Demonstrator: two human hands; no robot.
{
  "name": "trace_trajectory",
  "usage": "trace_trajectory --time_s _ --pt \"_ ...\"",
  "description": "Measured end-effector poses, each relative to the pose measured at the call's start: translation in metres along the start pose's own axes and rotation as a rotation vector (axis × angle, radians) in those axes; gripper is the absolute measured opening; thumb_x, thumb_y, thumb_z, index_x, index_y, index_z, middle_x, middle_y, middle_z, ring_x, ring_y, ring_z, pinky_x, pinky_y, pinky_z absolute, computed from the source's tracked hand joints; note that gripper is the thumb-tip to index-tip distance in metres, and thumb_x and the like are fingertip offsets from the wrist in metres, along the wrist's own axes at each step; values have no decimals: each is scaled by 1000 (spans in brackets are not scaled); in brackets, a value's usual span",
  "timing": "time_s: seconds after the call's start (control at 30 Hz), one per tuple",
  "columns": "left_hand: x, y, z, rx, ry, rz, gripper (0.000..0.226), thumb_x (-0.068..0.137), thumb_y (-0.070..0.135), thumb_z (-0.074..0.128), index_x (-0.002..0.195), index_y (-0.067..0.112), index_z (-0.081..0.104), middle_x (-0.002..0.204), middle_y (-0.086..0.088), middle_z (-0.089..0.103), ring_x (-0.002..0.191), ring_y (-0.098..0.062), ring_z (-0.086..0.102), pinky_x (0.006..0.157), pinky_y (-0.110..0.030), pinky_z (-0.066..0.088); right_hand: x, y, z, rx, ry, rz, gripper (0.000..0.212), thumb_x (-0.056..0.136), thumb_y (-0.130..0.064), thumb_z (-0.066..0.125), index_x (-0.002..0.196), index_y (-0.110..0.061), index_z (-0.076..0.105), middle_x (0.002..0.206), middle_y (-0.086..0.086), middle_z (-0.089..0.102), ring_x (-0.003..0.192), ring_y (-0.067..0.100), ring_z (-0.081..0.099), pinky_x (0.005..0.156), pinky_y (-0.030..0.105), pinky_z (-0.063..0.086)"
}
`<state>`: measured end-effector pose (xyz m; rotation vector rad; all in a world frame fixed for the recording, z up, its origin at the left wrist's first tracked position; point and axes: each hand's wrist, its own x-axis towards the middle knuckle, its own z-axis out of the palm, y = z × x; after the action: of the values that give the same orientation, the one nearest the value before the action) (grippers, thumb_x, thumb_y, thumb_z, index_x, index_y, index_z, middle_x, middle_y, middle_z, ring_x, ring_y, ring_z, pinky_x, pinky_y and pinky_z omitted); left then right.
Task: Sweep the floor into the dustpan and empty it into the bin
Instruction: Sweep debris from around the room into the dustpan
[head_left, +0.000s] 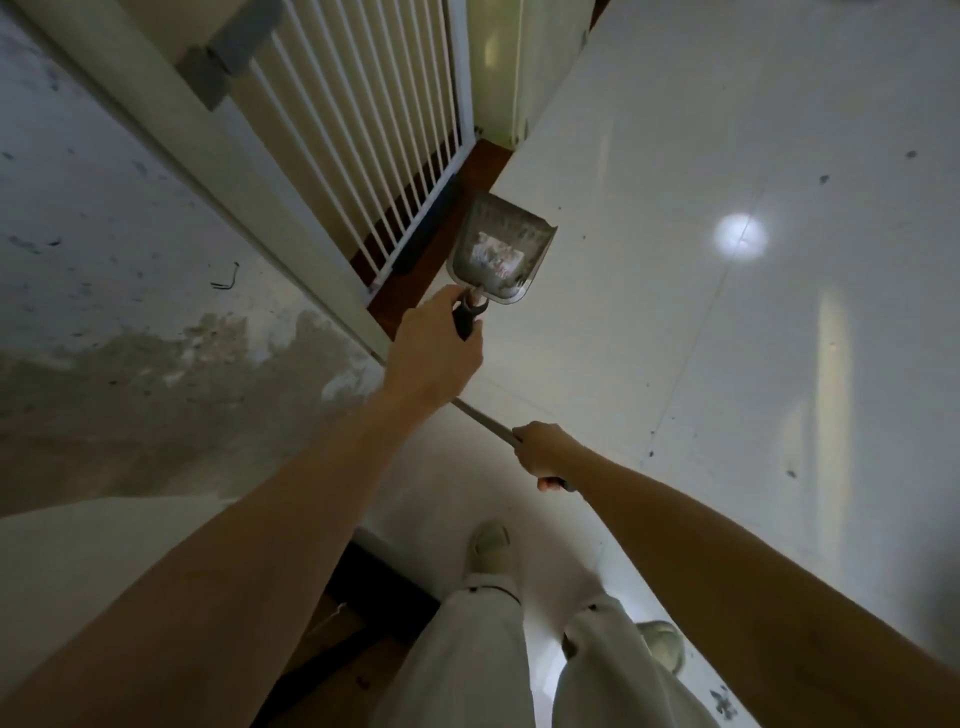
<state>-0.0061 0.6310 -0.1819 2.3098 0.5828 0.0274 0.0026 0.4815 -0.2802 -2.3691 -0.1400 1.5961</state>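
A grey metal dustpan (501, 249) with pale scraps of litter in it hangs above the white tiled floor (727, 312), close to a white barred gate. My left hand (434, 348) grips its black handle (464, 325) from above. My right hand (545, 457) holds a thin metal broom pole (485, 422) that runs up-left behind my left wrist. The broom's head is hidden. No bin is in view.
A white barred gate (363, 135) stands on a dark wooden threshold (415, 275) just left of the dustpan. A stained grey wall (130, 286) fills the left side. My legs and pale shoes (491, 543) are at the bottom. Dark specks dot the tiles at right.
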Motion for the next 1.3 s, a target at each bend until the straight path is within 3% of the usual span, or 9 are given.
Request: trace_trajectory --time_s 0.27,0.37,0.47,0.6,0.73,0.8,1.0,1.17,1.3 --pt "-10 -23 9 72 -68 -45 8 97 20 54 100 13 57 77 8 49 81 -17 57 82 -33 51 -18 52 -3 -99 27 112 35 100 -9 35 133 -5 48 65 7 49 39 13 43 30 15 32" --pt "-15 -15 11 76 -86 -33 5 97 16 54 92 14 53 71 10 46 65 -5 49 65 -15 42 -54 105 -5 -15 32 250 31 102 -16 33 125 -6 51 66 6 47 40 11 38 33 17 31" --pt "-22 0 17 57 -90 19 5 95 13 56 93 9 57 74 7 50 66 -7 48 61 -14 38 -85 131 -10 27 77 310 27 101 -13 33 116 -2 51 64 7 48 37 12 36 33 16 29" --pt "-28 16 21 31 -79 35 15 95 14 57 103 1 61 84 0 54 78 -12 50 72 -18 39 -118 129 -17 68 76 250 19 100 -11 34 107 -5 50 59 7 47 32 11 34 32 12 27" --pt "-42 27 27 1 -39 62 16 96 17 57 104 4 60 86 -1 57 80 -12 53 76 -22 44 -115 113 -7 82 16 158 35 98 -2 37 131 -9 47 76 14 59 35 15 54 35 19 41" --pt "-52 31 32 1 -11 63 14 96 18 56 102 5 60 83 2 56 76 -11 52 75 -21 43 -96 101 10 70 -17 75 32 101 -13 37 131 -12 49 71 9 55 39 14 48 36 19 39" --pt "-88 24 60 -14 39 1 13 97 21 56 104 11 59 82 8 53 77 -8 52 81 -22 46 -45 76 88 -120 -40 -179 35 98 -9 35 127 -6 54 101 9 55 79 21 55 46 19 42" --pt "-131 13 87 49 58 -5 25 98 25 54 117 11 60 89 6 57 84 -12 58 79 -24 46 -35 126 113 -367 14 -217 36 96 -10 36 128 -12 53 116 8 59 103 24 59 78 31 48" --pt "-171 13 100 60 110 -33 18 98 24 53 111 12 60 78 10 53 69 -4 51 67 -16 39 -54 209 95 -514 79 -183 38 95 -12 40 130 -19 53 94 0 58 80 16 59 69 29 51"
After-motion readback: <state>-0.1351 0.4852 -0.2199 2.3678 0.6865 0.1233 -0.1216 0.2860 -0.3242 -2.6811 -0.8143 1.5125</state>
